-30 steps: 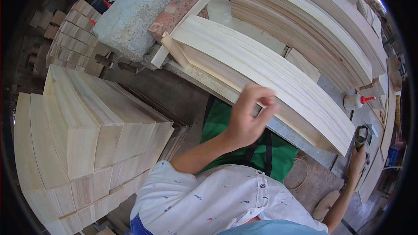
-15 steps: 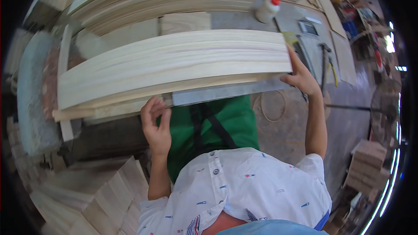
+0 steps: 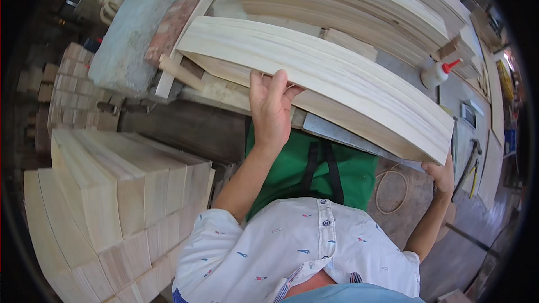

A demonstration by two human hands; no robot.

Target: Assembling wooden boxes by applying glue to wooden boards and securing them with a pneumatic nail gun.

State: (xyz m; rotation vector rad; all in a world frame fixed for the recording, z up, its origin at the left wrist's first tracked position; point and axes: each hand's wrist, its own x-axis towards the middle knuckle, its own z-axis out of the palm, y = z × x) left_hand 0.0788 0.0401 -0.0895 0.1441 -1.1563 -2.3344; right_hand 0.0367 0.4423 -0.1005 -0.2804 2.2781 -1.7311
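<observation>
the white short-sleeved shirt (image 3: pixel 269 247) has dark buttons (image 3: pixel 326 223) and small red-and-blue motifs (image 3: pixel 242 255).

Pretty crowded surface (image 3: pixel 397 66) tbh: stacks of pale boards (image 3: pixel 348 11) along the far side, a white red-tipped squeeze bottle (image 3: pixel 432 76) near them, and a hammer (image 3: pixel 470 161) over right.

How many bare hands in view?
2: bare left hand at the near edge of the long, pale wooden piece, bare right hand at its right end. Neither is fully hidden.
</observation>
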